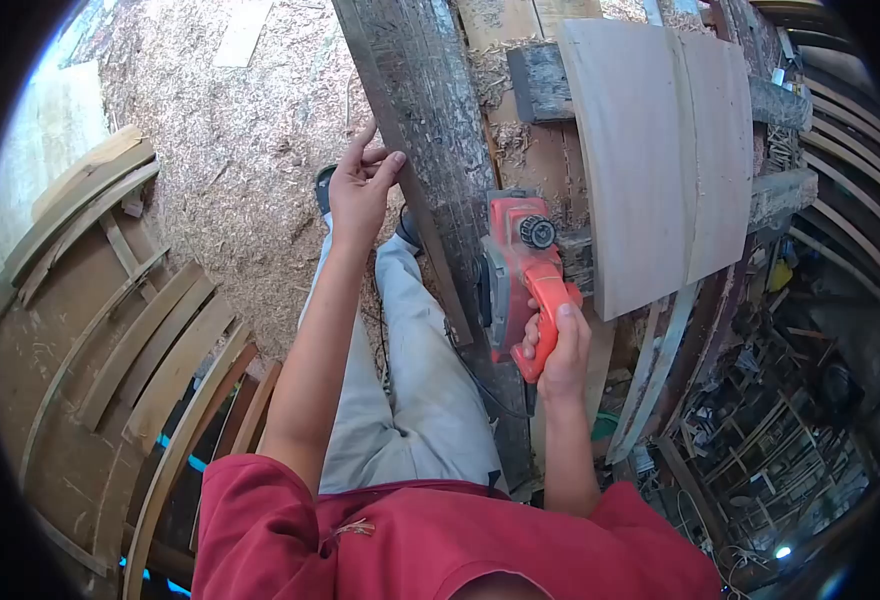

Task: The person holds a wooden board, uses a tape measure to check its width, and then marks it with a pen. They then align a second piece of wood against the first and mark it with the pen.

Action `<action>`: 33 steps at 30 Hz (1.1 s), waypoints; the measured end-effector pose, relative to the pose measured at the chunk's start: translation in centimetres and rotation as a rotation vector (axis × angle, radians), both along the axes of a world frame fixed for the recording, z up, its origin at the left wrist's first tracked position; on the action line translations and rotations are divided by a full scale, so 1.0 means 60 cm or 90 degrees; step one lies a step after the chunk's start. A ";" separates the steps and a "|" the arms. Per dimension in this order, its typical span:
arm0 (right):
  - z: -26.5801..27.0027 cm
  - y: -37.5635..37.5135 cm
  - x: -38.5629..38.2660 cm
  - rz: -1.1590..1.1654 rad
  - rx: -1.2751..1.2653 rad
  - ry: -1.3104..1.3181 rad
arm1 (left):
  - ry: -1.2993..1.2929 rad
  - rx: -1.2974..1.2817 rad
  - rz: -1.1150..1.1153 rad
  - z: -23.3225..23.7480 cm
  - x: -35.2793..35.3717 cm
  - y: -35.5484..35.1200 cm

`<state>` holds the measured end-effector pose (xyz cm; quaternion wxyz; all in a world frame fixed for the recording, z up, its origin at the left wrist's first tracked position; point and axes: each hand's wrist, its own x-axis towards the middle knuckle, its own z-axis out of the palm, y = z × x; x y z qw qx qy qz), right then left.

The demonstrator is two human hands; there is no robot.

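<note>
Here, fingers (530,345) of right hand (565,352) wrapped round red planer (507,218) over weathered worktop (442,110), forearm (568,450) pointing forward. Left hand (358,195): thumb (394,164) on wooden strip (426,230), whether gripping cannot tell; arm (322,325) reaching further forward. Pale boards (640,150) right of planer.

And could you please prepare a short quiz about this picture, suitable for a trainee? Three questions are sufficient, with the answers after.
1. Which hand grips the red power planer?
2. What colour is its round knob?
a) white
b) black
c) green
3. True or false: the left hand also touches the planer.

Key:
1. The right hand, by the handle.
2. b
3. False; the left hand is apart from it, nearer the person's left side.
</note>
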<state>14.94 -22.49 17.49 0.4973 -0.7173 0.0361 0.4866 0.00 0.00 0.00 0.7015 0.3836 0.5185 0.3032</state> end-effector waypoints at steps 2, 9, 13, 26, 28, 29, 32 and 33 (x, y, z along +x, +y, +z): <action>-0.002 0.001 0.000 0.001 0.004 0.002 | 0.045 0.020 -0.008 0.006 0.005 0.001; -0.008 -0.006 0.003 -0.001 -0.005 -0.009 | 0.114 0.052 -0.018 0.028 0.034 -0.010; -0.010 -0.010 0.000 0.006 -0.009 -0.003 | 0.063 0.001 0.011 0.010 0.004 -0.008; -0.034 0.010 -0.015 0.080 -0.009 -0.012 | -0.247 -0.233 0.093 -0.001 -0.077 0.008; -0.040 0.018 -0.021 0.081 0.007 -0.014 | -0.274 -0.247 0.081 0.018 -0.078 0.015; -0.043 0.022 -0.023 0.082 0.015 -0.016 | -0.289 -0.254 0.075 0.024 -0.078 0.017; -0.050 0.035 -0.034 0.054 0.026 -0.007 | -0.188 -0.192 0.025 0.030 -0.085 0.018; -0.054 0.037 -0.037 0.048 0.035 -0.006 | -0.175 -0.188 0.024 0.034 -0.085 0.020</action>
